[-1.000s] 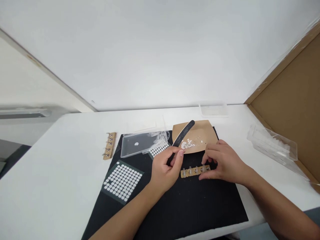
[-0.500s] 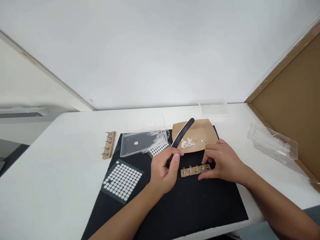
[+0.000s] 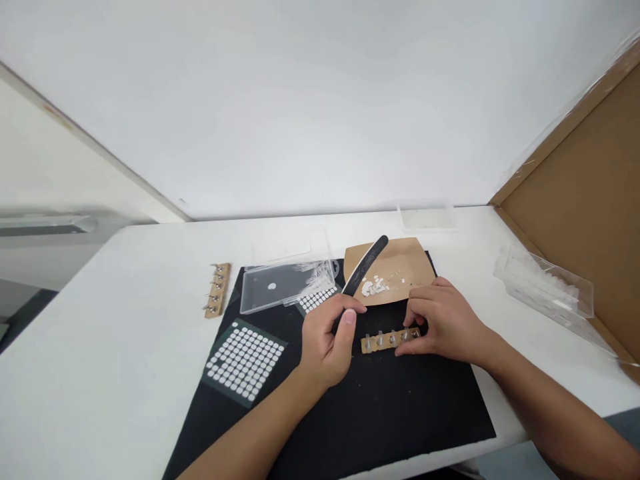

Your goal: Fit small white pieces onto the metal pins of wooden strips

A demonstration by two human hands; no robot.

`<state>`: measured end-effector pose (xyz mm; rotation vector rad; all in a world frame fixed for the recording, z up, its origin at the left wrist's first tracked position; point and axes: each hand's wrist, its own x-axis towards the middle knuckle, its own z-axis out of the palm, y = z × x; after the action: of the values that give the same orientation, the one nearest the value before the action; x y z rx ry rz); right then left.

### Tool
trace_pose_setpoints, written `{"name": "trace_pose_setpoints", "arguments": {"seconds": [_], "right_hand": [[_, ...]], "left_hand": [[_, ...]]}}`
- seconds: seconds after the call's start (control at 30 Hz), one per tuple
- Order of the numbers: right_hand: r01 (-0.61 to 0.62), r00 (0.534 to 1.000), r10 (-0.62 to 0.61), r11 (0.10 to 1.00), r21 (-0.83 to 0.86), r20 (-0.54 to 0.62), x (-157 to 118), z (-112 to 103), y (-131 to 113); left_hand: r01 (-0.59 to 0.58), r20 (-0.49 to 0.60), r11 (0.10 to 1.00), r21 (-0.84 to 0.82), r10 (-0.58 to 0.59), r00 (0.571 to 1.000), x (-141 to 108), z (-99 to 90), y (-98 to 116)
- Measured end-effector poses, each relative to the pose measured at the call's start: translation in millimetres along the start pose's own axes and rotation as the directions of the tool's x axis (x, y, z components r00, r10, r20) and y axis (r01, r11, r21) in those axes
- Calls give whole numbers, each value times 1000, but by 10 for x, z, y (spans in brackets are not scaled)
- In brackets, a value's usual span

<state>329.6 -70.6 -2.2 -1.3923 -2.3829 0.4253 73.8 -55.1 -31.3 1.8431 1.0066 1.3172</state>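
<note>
My left hand [image 3: 330, 340] is closed round a curved black nail file [image 3: 367, 265], which points up and away to the right. My right hand [image 3: 440, 323] grips the right end of a brown strip [image 3: 385, 342] between thumb and fingers. Along this strip stands a row of several small clear pieces that look like nail tips [image 3: 380, 338], with metal bits at the right end. The strip rests on a black mat [image 3: 390, 413]. Just beyond it lies a brown sheet [image 3: 415, 257] with small white flakes [image 3: 375, 287] scattered on it.
Left on the mat is a dark card of white oval stickers [image 3: 245, 363]. Behind it sits a clear tray [image 3: 260, 293] with thin transparent pieces. A second strip with metal clips [image 3: 217, 290] lies far left. Clear boxes [image 3: 550, 287] stand at right beside a cardboard wall [image 3: 585, 193].
Almost nothing differs. My right hand has shifted very slightly left at the strip's end; the left hand and the nail file stay practically where they were.
</note>
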Motion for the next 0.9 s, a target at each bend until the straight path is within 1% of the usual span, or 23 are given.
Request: {"name": "trace_pose_setpoints", "arguments": {"seconds": [0.27, 0.4, 0.53, 0.6, 0.67, 0.73, 0.83, 0.87, 0.9], "right_hand": [[-8, 1000, 8, 1000, -14, 14, -1, 31, 11], [16, 1000, -16, 1000, -26, 5, -2, 12, 0], [28, 1000, -28, 998, 57, -6, -7, -54, -17], [37, 999, -36, 993, 110, -6, -6, -79, -15], [54, 998, -55, 989, 135, 8, -2, -92, -6], [63, 997, -68, 989, 136, 39, 6, -95, 6], [67, 994, -76, 990, 121, 74, 13, -91, 14], [69, 994, -78, 991, 114, 73, 13, -89, 14], [72, 994, -80, 991, 110, 70, 12, -88, 14]], "left_hand": [[30, -3, 999, -34, -30, 1000, -26, 16, -18], [27, 7, 999, -24, -27, 1000, -24, 14, -3], [0, 8, 1000, 11, 0, 1000, -5, 3, 34], [-26, -5, 998, 65, 26, 1000, 22, -9, 70], [-58, -27, 986, 157, 63, 998, 60, -33, 102], [-107, -54, 958, 265, 126, 991, 106, -73, 105], [-212, -74, 881, 423, 267, 961, 185, -171, 39], [-242, -69, 843, 481, 311, 948, 216, -212, 6], [-247, -70, 800, 547, 337, 939, 251, -255, -27]]}}
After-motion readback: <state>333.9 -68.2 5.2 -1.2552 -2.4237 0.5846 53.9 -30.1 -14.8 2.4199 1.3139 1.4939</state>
